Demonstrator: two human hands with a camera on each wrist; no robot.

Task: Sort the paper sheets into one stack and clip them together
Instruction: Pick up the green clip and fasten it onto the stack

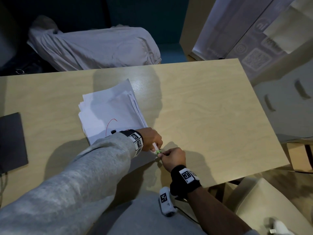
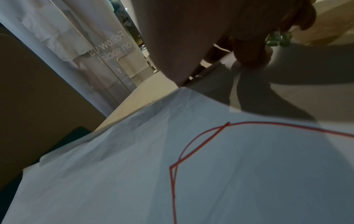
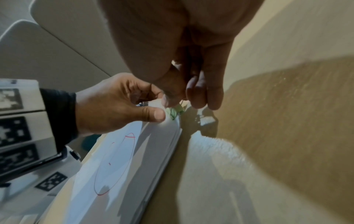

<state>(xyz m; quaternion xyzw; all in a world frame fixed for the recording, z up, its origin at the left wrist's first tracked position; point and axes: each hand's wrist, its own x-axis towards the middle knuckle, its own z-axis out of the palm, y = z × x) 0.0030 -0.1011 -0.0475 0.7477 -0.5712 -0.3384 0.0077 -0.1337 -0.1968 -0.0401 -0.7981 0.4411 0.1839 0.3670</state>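
One stack of paper sheets (image 1: 111,114) is laid on the pale wooden surface (image 1: 211,116), left of its middle, with the sheets slightly fanned so that several edges are seen along the far and right sides. A red pen line (image 1: 111,123) is drawn on the top sheet (it is seen as a long loop from the right wrist). The near right corner of the stack is lifted off the surface and is pinched by the left hand (image 1: 151,139), whose thumb (image 3: 153,115) is pressed on top of the corner while the other fingers are curled beneath it. A small green clip (image 1: 158,152) is held at that same corner by the right hand (image 1: 172,157), its fingers (image 3: 199,94) closed on the clip from the right. Whether the clip is already seated over the paper edge cannot be told, since the corner is crowded by both hands.

To the right of the hands a broad stretch of bare surface is left, running to the right edge and the near edge. A dark flat pad (image 1: 11,141) is placed at the left edge, well apart from the stack. Beyond the far edge, a pale cloth heap (image 1: 94,48) is seen.
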